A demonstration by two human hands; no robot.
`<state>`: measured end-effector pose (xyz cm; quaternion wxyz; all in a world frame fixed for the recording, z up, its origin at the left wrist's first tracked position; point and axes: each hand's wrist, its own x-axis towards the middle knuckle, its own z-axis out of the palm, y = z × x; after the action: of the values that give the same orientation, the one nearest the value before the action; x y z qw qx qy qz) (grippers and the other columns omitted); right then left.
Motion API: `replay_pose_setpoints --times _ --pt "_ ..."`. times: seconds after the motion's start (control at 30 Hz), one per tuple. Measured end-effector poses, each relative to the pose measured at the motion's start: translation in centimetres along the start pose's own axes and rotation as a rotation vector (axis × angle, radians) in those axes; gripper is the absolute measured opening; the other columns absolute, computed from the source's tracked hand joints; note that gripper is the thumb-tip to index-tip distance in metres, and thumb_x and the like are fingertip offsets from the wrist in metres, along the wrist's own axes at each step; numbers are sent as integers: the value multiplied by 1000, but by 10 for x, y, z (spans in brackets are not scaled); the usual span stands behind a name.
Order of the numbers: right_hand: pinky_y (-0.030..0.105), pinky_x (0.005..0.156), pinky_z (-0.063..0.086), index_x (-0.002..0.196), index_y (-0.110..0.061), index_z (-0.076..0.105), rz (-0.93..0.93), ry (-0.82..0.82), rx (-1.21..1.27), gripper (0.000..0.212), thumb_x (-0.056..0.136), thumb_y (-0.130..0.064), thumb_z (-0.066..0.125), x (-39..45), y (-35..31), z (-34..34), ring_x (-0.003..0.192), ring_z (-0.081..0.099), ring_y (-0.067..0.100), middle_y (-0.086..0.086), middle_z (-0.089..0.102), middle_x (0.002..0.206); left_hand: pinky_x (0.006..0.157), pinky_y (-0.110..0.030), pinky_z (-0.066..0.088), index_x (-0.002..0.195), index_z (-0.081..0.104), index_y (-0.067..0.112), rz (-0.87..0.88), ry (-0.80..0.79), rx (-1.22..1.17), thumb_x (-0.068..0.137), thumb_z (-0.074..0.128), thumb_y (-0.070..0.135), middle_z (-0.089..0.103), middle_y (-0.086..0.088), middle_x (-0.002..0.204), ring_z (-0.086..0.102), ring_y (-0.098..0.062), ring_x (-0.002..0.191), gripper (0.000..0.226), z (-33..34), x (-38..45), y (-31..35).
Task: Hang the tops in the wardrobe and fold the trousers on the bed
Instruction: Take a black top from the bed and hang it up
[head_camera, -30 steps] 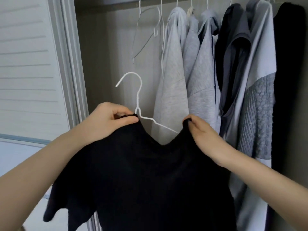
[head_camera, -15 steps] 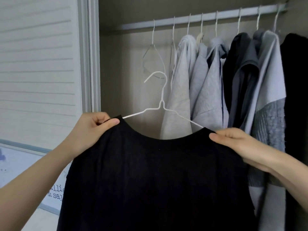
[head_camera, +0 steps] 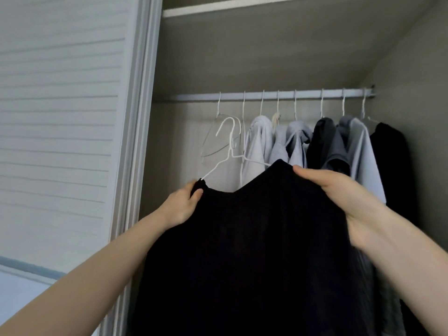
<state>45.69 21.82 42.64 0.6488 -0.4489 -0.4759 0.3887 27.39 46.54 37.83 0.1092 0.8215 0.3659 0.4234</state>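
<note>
A black top (head_camera: 254, 238) hangs on a white wire hanger (head_camera: 226, 141), held up in front of the open wardrobe. My left hand (head_camera: 184, 204) pinches the top's left shoulder over the hanger's end. My right hand (head_camera: 339, 192) grips the right shoulder, which sits higher, so the hanger tilts. The hanger's hook is below the wardrobe rail (head_camera: 271, 95) and not on it. No trousers or bed are in view.
Several grey, dark and black tops (head_camera: 322, 144) hang along the rail's middle and right. An empty wire hanger (head_camera: 219, 132) hangs at the left end, with free rail left of it. The white slatted sliding door (head_camera: 60, 117) stands to the left. A shelf edge (head_camera: 230, 7) runs above.
Both hands have lifted the black top and its hanger higher toward the rail. The right shoulder rose more than the left. My view has tilted upward, showing more of the rail and shelf.
</note>
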Motion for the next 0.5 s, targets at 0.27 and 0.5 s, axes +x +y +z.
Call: replay_pose_setpoints --times 0.27,0.5 --pt "34 60 58 86 1 72 -149 155 -74 28 92 -23 57 -21 -21 4 61 69 24 16 71 79 110 -17 19 155 21 12 109 -70 -126 106 33 30 30 -5 158 29 -20 145 53 33 46 52" --pt "31 56 57 76 -2 72 -230 257 -166 30 92 -23 58 -24 -33 6 55 67 21 14 72 73 113 -40 32 151 32 22 120 -197 -363 103 35 29 44 -9 149 42 -29 136 49 48 79 87"
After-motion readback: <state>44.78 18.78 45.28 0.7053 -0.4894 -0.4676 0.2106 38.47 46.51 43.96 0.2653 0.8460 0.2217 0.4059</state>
